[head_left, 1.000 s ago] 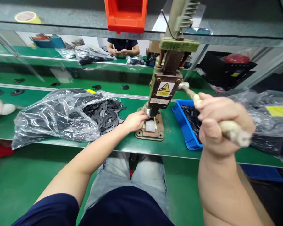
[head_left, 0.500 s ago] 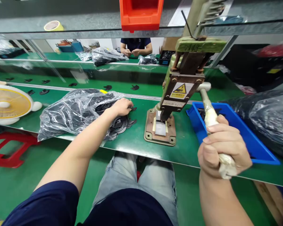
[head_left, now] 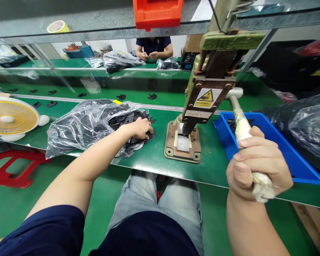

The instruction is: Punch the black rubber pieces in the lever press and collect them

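Note:
My right hand (head_left: 260, 161) is wrapped around the tape-covered lever handle (head_left: 242, 129) of a green hand press (head_left: 202, 96). The press stands on a bolted base plate, with a pale block (head_left: 183, 144) under its ram. My left hand (head_left: 142, 128) rests on a heap of flat black curved parts (head_left: 134, 142) that spill from a clear plastic bag (head_left: 77, 128). Its fingers curl down and close on a black part at the heap's right edge; the fingertips are partly hidden.
Right of the press sits a blue bin (head_left: 280, 142) with black parts inside. A small fan (head_left: 13, 117) lies at the left. Several black parts line the strip behind. An orange bin (head_left: 158, 14) hangs overhead. Across the bench, a person (head_left: 154, 48) works with both hands.
My left hand has moved slightly right and down over the heap, its fingers now more curled over the parts. My right hand keeps its grip on the lever, and the view has shifted slightly.

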### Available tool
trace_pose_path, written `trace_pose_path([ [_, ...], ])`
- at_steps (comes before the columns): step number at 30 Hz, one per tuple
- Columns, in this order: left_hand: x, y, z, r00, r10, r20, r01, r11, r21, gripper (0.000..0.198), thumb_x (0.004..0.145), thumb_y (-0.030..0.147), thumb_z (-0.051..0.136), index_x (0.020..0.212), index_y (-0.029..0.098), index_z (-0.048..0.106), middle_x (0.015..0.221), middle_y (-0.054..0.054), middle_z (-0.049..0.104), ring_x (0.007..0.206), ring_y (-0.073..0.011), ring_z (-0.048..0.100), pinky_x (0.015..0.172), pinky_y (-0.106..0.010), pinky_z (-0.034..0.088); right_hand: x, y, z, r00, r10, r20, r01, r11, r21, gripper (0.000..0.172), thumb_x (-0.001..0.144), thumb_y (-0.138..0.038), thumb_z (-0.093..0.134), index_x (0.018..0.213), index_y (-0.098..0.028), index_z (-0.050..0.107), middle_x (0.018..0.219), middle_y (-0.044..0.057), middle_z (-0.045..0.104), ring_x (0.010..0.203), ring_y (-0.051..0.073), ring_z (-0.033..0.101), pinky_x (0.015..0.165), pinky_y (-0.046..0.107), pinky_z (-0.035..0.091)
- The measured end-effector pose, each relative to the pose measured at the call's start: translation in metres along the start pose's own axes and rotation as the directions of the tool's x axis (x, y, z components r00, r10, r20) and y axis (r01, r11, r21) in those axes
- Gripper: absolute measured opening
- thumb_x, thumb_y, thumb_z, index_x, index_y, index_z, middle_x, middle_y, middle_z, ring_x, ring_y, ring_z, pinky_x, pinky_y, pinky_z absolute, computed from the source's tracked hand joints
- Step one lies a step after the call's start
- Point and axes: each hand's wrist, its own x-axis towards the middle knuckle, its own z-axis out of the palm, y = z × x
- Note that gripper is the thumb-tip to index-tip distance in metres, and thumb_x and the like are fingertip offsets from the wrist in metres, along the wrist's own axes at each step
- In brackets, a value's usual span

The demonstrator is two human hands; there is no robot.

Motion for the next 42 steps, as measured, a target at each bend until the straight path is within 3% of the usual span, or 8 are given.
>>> trace_pose_path([
  [9,0.013,-0.001,-0.003,0.995,0.081,-0.062,-0.086,0.992,-0.091,0.021,0.087,0.038,0.072,0.100,0.023,0.077,0.113,-0.009,0.073,0.123,-0.0297,0.057,0.104,-0.041,0.040,0.001,-0.001,-0.003,0.999,0.025,0.034,-0.024,0.999,-0.021,0.034,0.073,-0.037,0.076,0.058,-0.023,0.049,0.061,-0.006,0.060,0.073,0.017,0.066,0.103,0.063,0.055],
  [14,0.016,0.004,-0.007,0.978,-0.019,-0.208,-0.060,0.928,-0.367,0.022,0.094,0.041,0.063,0.100,0.021,0.065,0.098,-0.006,0.073,0.090,-0.0224,0.068,0.083,-0.034,0.050,0.002,-0.002,-0.002,0.999,0.016,0.041,-0.015,1.000,-0.021,0.034,0.073,-0.037,0.076,0.059,-0.023,0.050,0.061,-0.005,0.060,0.073,0.018,0.065,0.103,0.063,0.056],
  [18,0.013,0.019,-0.006,0.949,-0.231,-0.216,-0.045,0.577,-0.815,0.027,0.101,0.048,0.053,0.101,0.022,0.049,0.088,-0.004,0.071,0.076,-0.0196,0.071,0.068,-0.031,0.052,0.002,-0.002,-0.001,0.999,0.014,0.036,-0.014,1.000,-0.004,0.031,0.073,-0.036,0.076,0.059,-0.023,0.052,0.061,-0.005,0.060,0.073,0.018,0.065,0.102,0.063,0.056],
  [21,0.009,0.030,-0.003,0.971,-0.208,-0.115,-0.070,0.212,-0.975,0.036,0.097,0.054,0.060,0.101,0.023,0.043,0.091,-0.005,0.073,0.065,-0.0164,0.071,0.056,-0.026,0.050,0.001,-0.001,-0.001,0.999,0.016,0.032,-0.016,1.000,0.002,0.031,0.073,-0.038,0.076,0.059,-0.024,0.052,0.061,-0.005,0.060,0.074,0.019,0.066,0.102,0.062,0.056],
  [23,0.006,0.036,-0.001,0.974,-0.184,-0.132,-0.111,0.120,-0.987,0.043,0.090,0.052,0.073,0.102,0.022,0.045,0.085,-0.002,0.072,0.060,-0.0134,0.069,0.052,-0.022,0.047,0.001,-0.002,-0.001,0.999,0.014,0.030,-0.014,1.000,-0.005,0.032,0.074,-0.038,0.076,0.059,-0.024,0.051,0.061,-0.005,0.060,0.074,0.019,0.066,0.101,0.063,0.056],
  [34,0.009,0.054,0.015,0.894,-0.381,-0.236,-0.141,0.260,-0.955,0.045,0.070,0.034,0.091,0.096,0.018,0.057,0.072,0.006,0.061,0.058,-0.0072,0.055,0.054,-0.020,0.038,0.000,-0.001,-0.003,0.999,-0.001,0.051,0.002,1.000,-0.012,0.029,0.075,-0.036,0.075,0.061,-0.024,0.052,0.062,-0.005,0.060,0.076,0.018,0.066,0.101,0.062,0.056],
  [38,0.013,0.063,0.012,0.882,-0.415,-0.226,-0.166,0.176,-0.970,0.040,0.070,0.040,0.091,0.087,0.015,0.064,0.069,0.004,0.060,0.059,-0.0073,0.054,0.053,-0.019,0.041,-0.001,-0.002,-0.001,1.000,0.002,0.027,-0.001,1.000,-0.015,0.032,0.078,-0.038,0.073,0.061,-0.024,0.050,0.063,-0.006,0.058,0.078,0.017,0.066,0.102,0.060,0.056],
  [42,0.022,0.079,0.007,0.929,-0.350,-0.118,-0.118,0.024,-0.993,0.043,0.078,0.048,0.087,0.094,0.016,0.063,0.079,-0.001,0.068,0.067,-0.0112,0.068,0.058,-0.022,0.055,0.000,-0.004,-0.001,0.999,0.008,0.044,-0.008,1.000,-0.005,0.029,0.077,-0.036,0.073,0.062,-0.023,0.051,0.064,-0.005,0.059,0.078,0.017,0.065,0.104,0.061,0.055],
])
